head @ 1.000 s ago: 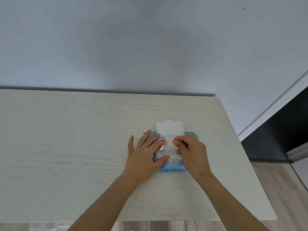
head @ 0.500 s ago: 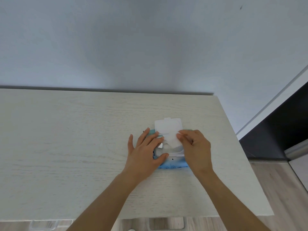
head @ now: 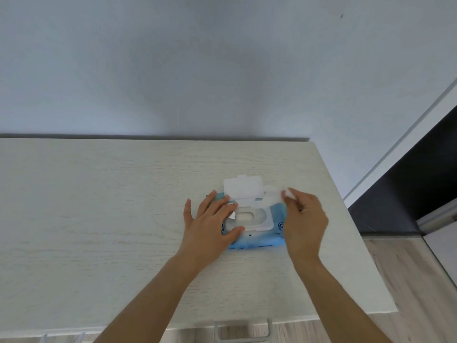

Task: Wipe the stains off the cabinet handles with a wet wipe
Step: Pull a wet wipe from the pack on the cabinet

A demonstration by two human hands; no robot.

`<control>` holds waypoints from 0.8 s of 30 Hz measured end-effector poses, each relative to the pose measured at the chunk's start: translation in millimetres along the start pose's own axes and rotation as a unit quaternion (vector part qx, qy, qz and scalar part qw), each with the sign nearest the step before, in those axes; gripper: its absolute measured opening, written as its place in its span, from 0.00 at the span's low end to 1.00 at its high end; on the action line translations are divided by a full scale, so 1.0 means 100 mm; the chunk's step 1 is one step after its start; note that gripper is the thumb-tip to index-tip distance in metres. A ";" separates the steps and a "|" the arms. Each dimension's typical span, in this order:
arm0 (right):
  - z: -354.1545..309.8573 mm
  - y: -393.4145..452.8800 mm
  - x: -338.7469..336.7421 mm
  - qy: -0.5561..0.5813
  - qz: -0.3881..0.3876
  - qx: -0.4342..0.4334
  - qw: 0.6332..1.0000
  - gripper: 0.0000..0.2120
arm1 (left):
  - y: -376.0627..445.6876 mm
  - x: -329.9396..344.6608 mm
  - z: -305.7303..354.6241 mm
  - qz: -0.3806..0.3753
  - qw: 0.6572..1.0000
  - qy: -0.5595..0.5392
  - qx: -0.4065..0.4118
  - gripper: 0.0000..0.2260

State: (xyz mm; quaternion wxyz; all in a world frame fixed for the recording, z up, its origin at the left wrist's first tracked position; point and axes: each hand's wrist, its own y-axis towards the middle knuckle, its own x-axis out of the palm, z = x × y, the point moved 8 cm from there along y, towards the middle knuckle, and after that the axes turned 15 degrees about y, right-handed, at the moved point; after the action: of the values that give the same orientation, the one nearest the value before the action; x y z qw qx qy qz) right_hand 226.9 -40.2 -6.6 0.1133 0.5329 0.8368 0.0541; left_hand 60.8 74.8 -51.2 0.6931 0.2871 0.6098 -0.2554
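Left hand: the left hand (head: 210, 224) lies flat on the wipe pack (head: 257, 240), fingers straight and spread, thumb at the near edge of the dispenser frame, pressing the pack down onto the cabinet top (head: 99, 206).
Right hand: the right hand (head: 305, 219) pinches a wet wipe (head: 273, 194) at its fingertips, just beside the pack's right end.
Wet wipe: a pale, blurred sheet stretching from the pinch back toward the raised lid (head: 243, 188); whether its tail is free of the opening (head: 243, 216) cannot be told.
Pack: blue, lying flat near the right part of the cabinet top, lid hinged up on the far side.
Step in hand, as I judge it: drawing one sheet clear of the pack.
Doing it well: press the left palm firmly so the pack does not lift or slide; pull the sheet smoothly up and away, not sideways across the lid; watch that a second sheet does not trail out; close the lid afterward.
Handle: a grey cabinet handle (head: 243, 329) shows at the front edge below; stains are too small to make out.
Surroundings: plain wall (head: 222, 70) behind, wood floor (head: 420, 280) to the right.
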 end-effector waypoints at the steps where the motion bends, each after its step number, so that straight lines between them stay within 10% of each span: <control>1: 0.00 0.06 -0.06 0.010 0.012 0.009 1.000 0.07 | 0.01 0.00 0.00 -0.007 1.000 0.004 -0.003 0.26; 24: 0.39 0.05 -0.17 0.007 -0.059 0.106 0.993 0.07 | 0.13 -0.07 0.34 -0.026 0.992 0.067 0.100 0.39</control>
State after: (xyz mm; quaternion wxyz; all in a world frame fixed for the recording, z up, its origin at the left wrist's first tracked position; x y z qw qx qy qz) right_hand 247.6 -55.0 -41.0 0.0530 0.4911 0.8687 -0.0377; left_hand 92.9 59.4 -39.7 0.6121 0.3556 0.6332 -0.3129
